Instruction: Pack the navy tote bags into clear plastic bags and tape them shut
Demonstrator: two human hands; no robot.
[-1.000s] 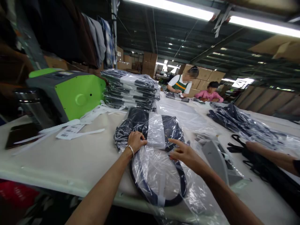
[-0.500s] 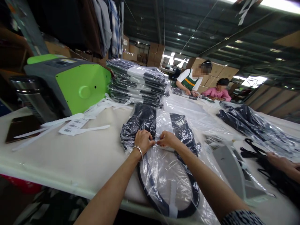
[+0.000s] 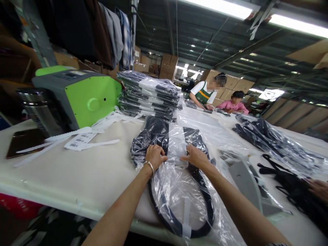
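A black bag (image 3: 153, 133) with long black handles (image 3: 202, 208) lies in a clear plastic bag (image 3: 176, 181) on the white table (image 3: 97, 177). My left hand (image 3: 154, 156), a bangle on its wrist, presses down on the wrapped bag's left side with curled fingers. My right hand (image 3: 195, 156) lies on the plastic just right of a white band (image 3: 176, 145) across the bag, fingers pressing the film flat. Both hands are about a hand's width apart.
A stack of packed black bags (image 3: 150, 95) stands behind, next to a green and grey machine (image 3: 79, 95). White strips and barcode labels (image 3: 79, 140), a steel flask (image 3: 42, 109) and a dark phone (image 3: 22, 140) lie left. Another person's hand (image 3: 319, 188) and loose black bags (image 3: 276, 143) are right. Two people work at the far end.
My right hand reached in from the right to meet the left at the white band, then slid back right along the plastic. The left hand stayed put.
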